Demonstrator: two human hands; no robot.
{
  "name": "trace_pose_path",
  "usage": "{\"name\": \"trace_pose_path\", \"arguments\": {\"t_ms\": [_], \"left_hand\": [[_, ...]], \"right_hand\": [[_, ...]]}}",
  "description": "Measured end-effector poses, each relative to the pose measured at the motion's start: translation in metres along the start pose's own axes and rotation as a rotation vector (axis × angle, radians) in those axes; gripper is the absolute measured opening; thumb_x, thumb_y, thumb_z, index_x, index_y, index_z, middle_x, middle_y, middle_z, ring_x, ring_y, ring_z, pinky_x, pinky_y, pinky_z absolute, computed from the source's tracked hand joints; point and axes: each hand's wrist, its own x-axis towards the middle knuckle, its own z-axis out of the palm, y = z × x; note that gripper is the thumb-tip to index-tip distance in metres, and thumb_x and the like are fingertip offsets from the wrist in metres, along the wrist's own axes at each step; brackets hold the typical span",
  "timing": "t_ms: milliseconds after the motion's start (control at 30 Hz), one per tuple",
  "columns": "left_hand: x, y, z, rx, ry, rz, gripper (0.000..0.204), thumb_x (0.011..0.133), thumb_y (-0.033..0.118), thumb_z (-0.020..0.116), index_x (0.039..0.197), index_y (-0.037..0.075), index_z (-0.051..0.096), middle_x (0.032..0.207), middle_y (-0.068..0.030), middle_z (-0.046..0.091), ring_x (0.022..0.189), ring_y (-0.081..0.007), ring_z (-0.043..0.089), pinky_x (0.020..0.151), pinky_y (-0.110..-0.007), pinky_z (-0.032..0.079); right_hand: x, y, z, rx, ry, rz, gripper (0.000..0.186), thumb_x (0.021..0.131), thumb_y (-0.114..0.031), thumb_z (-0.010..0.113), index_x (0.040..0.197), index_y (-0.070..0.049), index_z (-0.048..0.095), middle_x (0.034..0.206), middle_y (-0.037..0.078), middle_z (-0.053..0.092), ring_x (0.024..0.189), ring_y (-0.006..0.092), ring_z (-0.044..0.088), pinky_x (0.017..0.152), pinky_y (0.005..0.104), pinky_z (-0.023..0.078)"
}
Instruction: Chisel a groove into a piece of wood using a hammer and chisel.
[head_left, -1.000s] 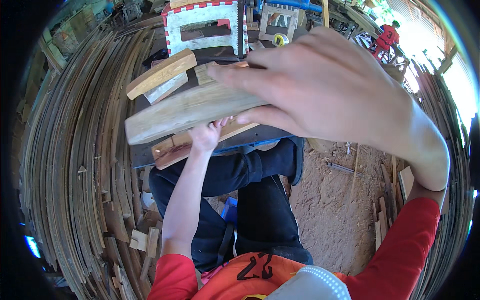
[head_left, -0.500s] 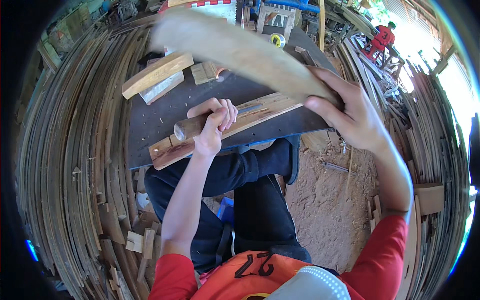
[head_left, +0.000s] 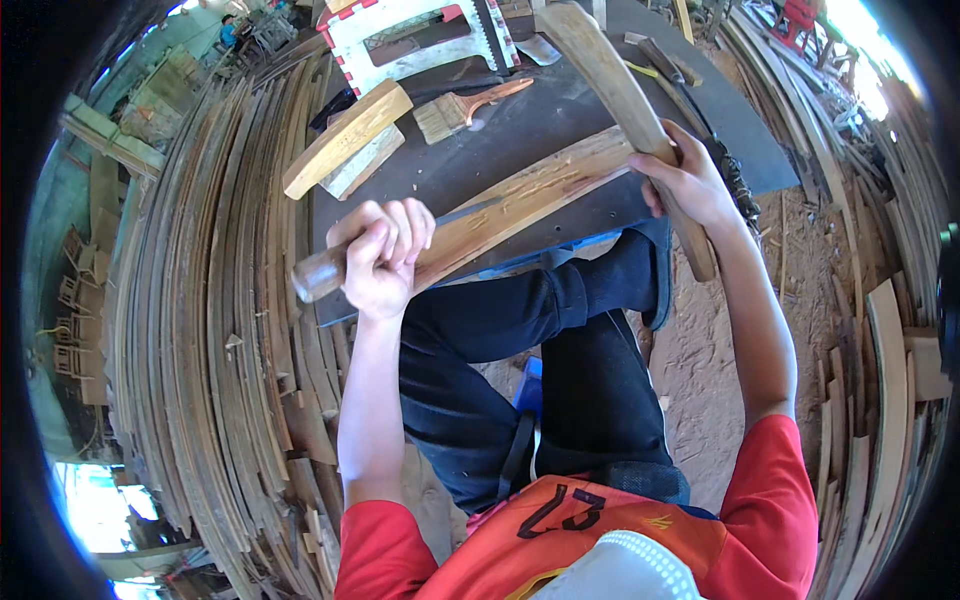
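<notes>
My left hand is closed round the wooden handle of a chisel. Its narrow metal blade slants over a long wooden board, whose top bears several small cut marks. The hand covers the board's left end. In my right hand is a thick, slightly curved wooden club, gripped toward its lower part. The club's broad end points up and away, above the board's far right end, and its lower end sticks out past my palm. Club and chisel are apart.
The dark tabletop carries two wood blocks, a paintbrush, a red-and-white stool and handled tools at the far right. Stacked wood strips line the left, with more at right. My bent leg is beneath the table edge.
My view has shifted, and the scene sits differently. The club has turned from a long leftward slant to a steeper angle. My left hand has moved left with the chisel, now covering the board's end.
</notes>
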Motion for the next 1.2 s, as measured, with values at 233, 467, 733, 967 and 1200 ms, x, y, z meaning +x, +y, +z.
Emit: {"name": "trace_pose_path", "arguments": {"t_ms": [233,467,733,967,1200], "left_hand": [[-0.008,0.008,0.003,0.097,-0.041,0.021,0.029,0.091,0.012,0.048,0.065,0.01,0.037,0.054,0.0002,0.038,0.052,-0.0142,0.037,0.055,-0.032,0.033],[-0.011,0.005,-0.001,0.045,0.0,0.038,0.03,0.094,0.014,0.049,0.066,0.01,0.038,0.054,0.0007,0.036,0.052,-0.0142,0.037,0.056,-0.032,0.034],[-0.013,0.001,-0.007,-0.008,0.039,0.073,0.029,0.092,0.012,0.049,0.065,0.009,0.039,0.053,0.0004,0.037,0.052,-0.0138,0.037,0.056,-0.032,0.034],[-0.015,0.005,-0.007,-0.029,0.075,0.062,0.03,0.09,0.012,0.051,0.064,0.008,0.038,0.053,0.0001,0.037,0.051,-0.0132,0.036,0.055,-0.032,0.034],[-0.023,0.01,-0.002,-0.097,0.103,0.038,0.032,0.091,0.005,0.055,0.063,0.004,0.04,0.055,-0.0016,0.039,0.053,-0.0114,0.035,0.054,-0.03,0.032]], "right_hand": [[0.052,-0.006,0.029,-0.733,0.059,-0.362,0.067,0.077,-0.022,0.08,0.133,-0.003,0.049,0.098,0.026,0.067,0.095,0.0444,0.066,0.083,0.0468,0.049],[0.061,0.001,0.047,-0.771,-0.129,-0.444,0.061,0.079,-0.02,0.078,0.131,-0.004,0.05,0.089,0.026,0.067,0.089,0.0427,0.067,0.078,0.0456,0.05],[0.054,-0.027,0.065,-0.963,-0.166,-0.22,0.062,0.078,-0.017,0.072,0.135,-0.008,0.048,0.099,0.027,0.069,0.1,0.0449,0.066,0.088,0.0518,0.051],[0.048,-0.02,0.07,-0.931,-0.107,-0.269,0.069,0.075,-0.013,0.075,0.136,-0.008,0.044,0.09,0.029,0.067,0.093,0.0465,0.067,0.082,0.0509,0.051],[0.045,-0.018,0.071,-0.849,-0.164,-0.4,0.068,0.073,-0.009,0.076,0.134,-0.005,0.044,0.09,0.029,0.067,0.094,0.0468,0.067,0.081,0.0483,0.05]]}}
